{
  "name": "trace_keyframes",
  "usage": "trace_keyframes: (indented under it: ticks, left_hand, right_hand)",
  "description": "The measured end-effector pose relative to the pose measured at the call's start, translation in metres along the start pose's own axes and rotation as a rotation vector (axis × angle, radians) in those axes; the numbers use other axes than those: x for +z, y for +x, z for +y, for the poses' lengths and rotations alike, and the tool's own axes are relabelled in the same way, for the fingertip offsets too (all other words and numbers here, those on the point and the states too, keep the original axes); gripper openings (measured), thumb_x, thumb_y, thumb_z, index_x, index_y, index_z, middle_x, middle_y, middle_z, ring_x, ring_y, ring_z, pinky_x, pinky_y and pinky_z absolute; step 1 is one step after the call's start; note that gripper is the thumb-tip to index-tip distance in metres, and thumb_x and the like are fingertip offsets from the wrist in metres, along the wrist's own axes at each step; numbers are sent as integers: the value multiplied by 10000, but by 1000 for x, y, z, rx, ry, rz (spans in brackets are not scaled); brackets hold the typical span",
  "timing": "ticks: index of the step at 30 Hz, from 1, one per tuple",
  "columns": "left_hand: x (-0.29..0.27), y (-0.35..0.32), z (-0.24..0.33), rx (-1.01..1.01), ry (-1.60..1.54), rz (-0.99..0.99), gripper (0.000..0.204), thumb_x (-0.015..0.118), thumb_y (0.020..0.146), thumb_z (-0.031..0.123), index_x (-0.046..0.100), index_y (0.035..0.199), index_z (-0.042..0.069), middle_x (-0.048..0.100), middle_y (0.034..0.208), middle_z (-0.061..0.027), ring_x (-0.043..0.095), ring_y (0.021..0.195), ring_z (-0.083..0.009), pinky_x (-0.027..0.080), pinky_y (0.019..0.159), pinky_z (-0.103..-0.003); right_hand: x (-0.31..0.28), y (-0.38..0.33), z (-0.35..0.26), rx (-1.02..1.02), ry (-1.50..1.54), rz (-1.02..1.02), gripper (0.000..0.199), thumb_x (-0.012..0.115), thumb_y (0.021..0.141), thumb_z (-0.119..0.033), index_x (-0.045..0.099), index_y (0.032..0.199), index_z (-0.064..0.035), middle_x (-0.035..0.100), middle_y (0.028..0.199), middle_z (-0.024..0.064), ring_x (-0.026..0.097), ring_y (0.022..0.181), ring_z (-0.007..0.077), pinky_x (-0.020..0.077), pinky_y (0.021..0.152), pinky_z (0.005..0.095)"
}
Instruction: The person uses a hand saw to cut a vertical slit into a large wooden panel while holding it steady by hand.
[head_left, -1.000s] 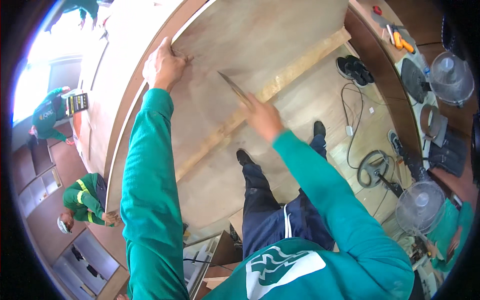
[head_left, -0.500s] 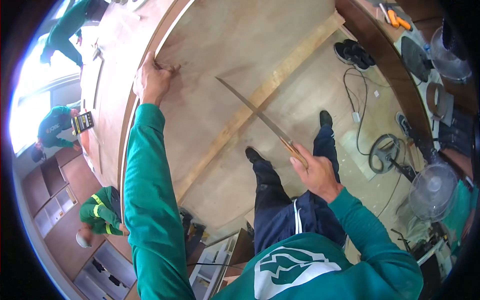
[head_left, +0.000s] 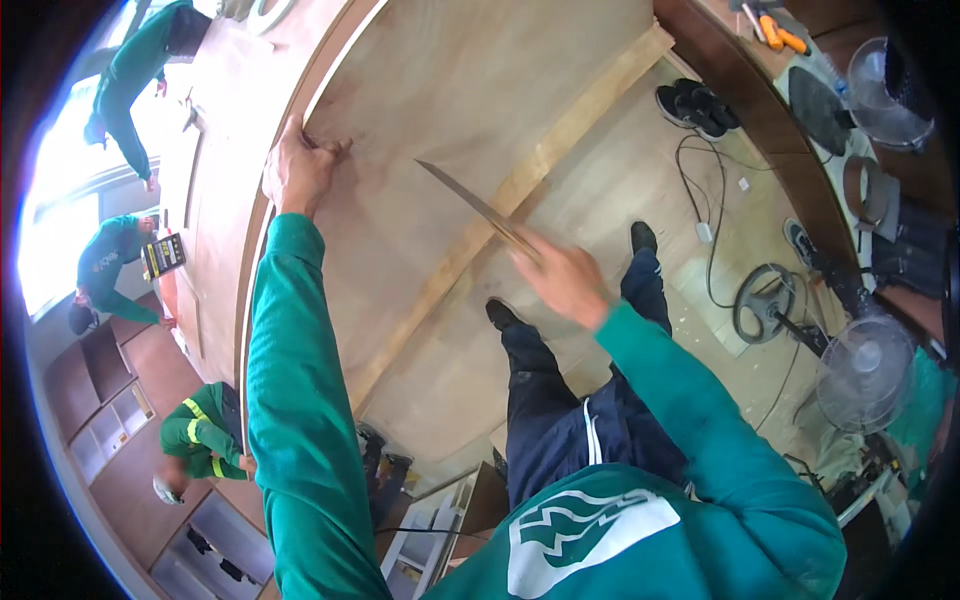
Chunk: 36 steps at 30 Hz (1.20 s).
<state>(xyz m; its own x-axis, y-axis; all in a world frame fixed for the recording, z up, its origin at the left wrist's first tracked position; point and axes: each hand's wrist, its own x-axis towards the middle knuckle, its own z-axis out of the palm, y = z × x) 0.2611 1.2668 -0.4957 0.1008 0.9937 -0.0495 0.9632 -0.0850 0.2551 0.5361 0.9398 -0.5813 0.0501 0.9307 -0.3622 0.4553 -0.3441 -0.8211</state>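
At the upper left, my left hand [head_left: 298, 172] is bent over the rim of a large wooden panel [head_left: 258, 205], its fingers curled against the white-lined edge. My right hand [head_left: 565, 278], somewhat blurred, is closed around the handle end of a long, tapering metal file [head_left: 462, 192]. The fingers cover most of its handle. The file points up and left towards the panel's edge, its tip apart from my left hand. Beneath it, a pale wooden strip [head_left: 560, 145] runs diagonally across the floor.
My shoes [head_left: 643, 237] stand below the file. On the right are a black cable [head_left: 712, 262], a dark wheel [head_left: 765, 303], a fan [head_left: 868, 378] and black shoes [head_left: 695, 108]. Several co-workers in green are along the left, one in a striped vest [head_left: 200, 425]. Orange-handled tools [head_left: 780, 35] lie upper right.
My right hand has moved left and up with the file, its forearm reaching further out. The file's tip is slightly nearer the panel edge. My left hand keeps its hold.
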Motion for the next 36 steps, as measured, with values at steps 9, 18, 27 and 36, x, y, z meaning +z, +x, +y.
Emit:
trace_keyframes:
  ticks: [9,18,27,36]
  left_hand:
    - [0,-6,16,-90,109,-78,522,1000,865,399,734,1229,135,853,1019,-82,823,1081,-350,600,915,-540]
    - [9,2,-24,27,74,16,528,1004,856,387,727,1217,120,838,1013,-126,814,1071,-387,596,919,-551]
    - [3,-2,-6,-21,-11,-34,623,987,855,140,724,1389,-43,808,942,-141,773,899,-287,614,900,-441]
    - [5,10,-25,-6,35,-38,583,974,900,400,741,1374,152,868,1122,-117,824,1117,-372,603,944,-562]
  right_hand:
    - [12,10,24,-51,23,16,525,662,1158,-487,662,1611,-223,794,882,224,781,844,491,621,752,602]
    - [43,65,-8,6,-46,34,525,609,1169,-543,679,1584,-229,832,958,218,788,921,521,636,839,625]
    - [-45,-85,22,37,-73,-49,545,662,1167,-493,642,1628,-203,765,798,239,766,780,511,585,713,622]
    - [67,126,-36,-7,-93,-27,647,648,1156,-547,633,1667,-151,827,1009,288,797,1030,529,638,949,596]
